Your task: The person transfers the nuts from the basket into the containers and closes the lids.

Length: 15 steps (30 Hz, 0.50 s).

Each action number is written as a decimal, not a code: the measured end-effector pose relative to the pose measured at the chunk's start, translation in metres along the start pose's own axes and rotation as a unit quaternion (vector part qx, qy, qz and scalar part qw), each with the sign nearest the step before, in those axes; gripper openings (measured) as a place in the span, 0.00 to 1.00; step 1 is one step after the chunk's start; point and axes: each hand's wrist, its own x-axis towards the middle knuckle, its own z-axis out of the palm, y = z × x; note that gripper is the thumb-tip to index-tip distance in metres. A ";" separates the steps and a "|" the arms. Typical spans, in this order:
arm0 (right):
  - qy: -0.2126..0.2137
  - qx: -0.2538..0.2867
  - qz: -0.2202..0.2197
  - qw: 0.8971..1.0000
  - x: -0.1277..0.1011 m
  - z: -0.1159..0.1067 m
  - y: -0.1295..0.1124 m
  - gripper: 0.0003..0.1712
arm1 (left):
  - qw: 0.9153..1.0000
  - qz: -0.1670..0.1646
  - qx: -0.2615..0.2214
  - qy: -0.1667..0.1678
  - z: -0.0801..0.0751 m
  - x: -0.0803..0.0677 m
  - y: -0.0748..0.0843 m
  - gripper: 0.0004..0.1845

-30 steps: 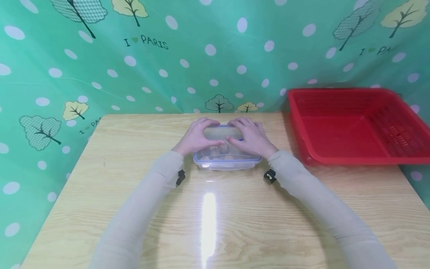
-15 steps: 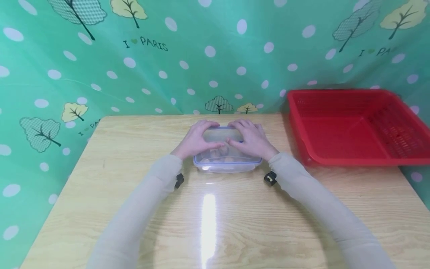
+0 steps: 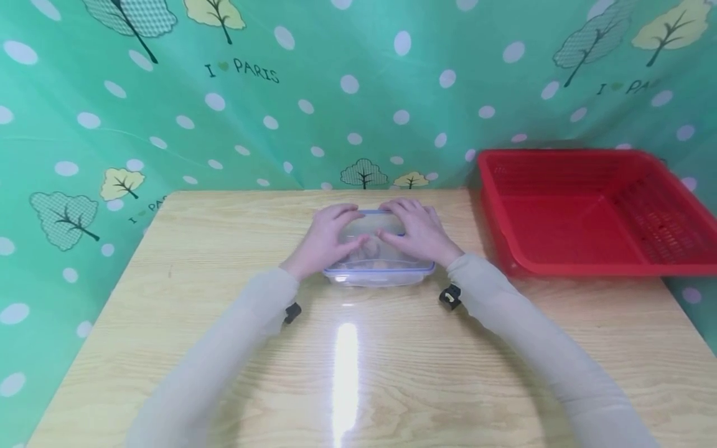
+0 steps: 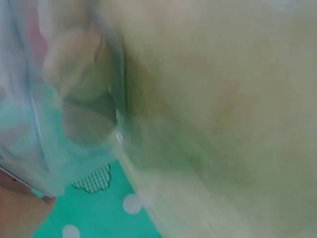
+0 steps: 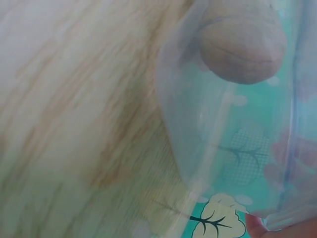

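Note:
A clear plastic food container [image 3: 381, 279] with a blue-rimmed lid [image 3: 386, 249] stands on the table near its far edge. Several roundish brown things lie inside; one brown piece [image 5: 242, 49] shows large through the wall in the right wrist view. My left hand [image 3: 322, 239] holds the container from the left, fingers bent over the far rim, thumb over the lid. Opposite it, my right hand [image 3: 420, 233] grips the far right rim, its thumb also over the lid. In the left wrist view, blurred, a fingertip [image 4: 22, 210] touches the rim. The fingertips' undersides are hidden.
To the right, a large red plastic basket [image 3: 506, 239] reaches past the table's right edge. Behind the wooden table [image 3: 235, 348] hangs a green dotted cloth [image 3: 313, 74] printed with trees. Light glares off the tabletop in front of the container.
My left hand and wrist have shifted slightly left and toward me, its fingertips sliding a little along the rim. The right hand and the container stay in place.

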 end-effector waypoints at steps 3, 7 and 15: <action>0.002 0.005 0.002 1.000 0.000 0.000 -0.001 0.36 | 0.999 0.015 0.022 -0.034 -0.001 -0.011 0.005 0.31; 0.011 0.009 0.004 1.000 0.001 -0.001 -0.001 0.35 | 0.995 0.008 0.048 -0.087 -0.004 -0.021 0.009 0.41; 0.015 0.010 -0.008 1.000 -0.003 0.000 0.000 0.36 | 0.990 0.017 0.083 -0.116 -0.004 -0.027 0.010 0.57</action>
